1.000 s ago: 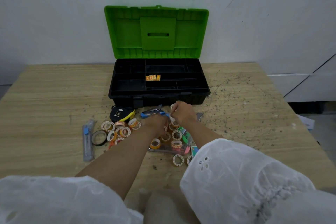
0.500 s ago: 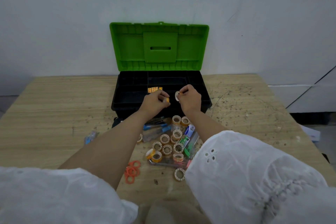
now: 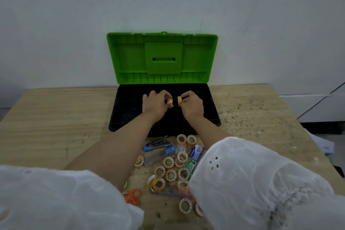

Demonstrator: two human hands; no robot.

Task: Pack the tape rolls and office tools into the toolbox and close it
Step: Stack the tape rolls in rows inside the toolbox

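The black toolbox [image 3: 211, 99] stands open at the back of the table, its green lid [image 3: 130, 61] upright against the wall. Both hands hover over the middle of the box. My left hand [image 3: 155, 103] pinches a small orange tape roll [image 3: 170, 101]. My right hand [image 3: 192, 105] pinches another small tape roll [image 3: 179, 100], a short gap away from the first. Several more tape rolls [image 3: 170, 174] lie in a heap on the table in front of the box, between my forearms. My hands hide the box's middle compartments.
Among the heap lie a blue stapler [image 3: 155, 144], a blue-ended utility knife [image 3: 160, 153], small staple boxes [image 3: 196, 152] and orange scissors [image 3: 133, 197]. The wooden table [image 3: 56, 121] is scuffed on the right. A white wall stands directly behind the lid.
Both hands rose from the heap of rolls, each with one roll, and moved forward over the open box. The camera tilted up.
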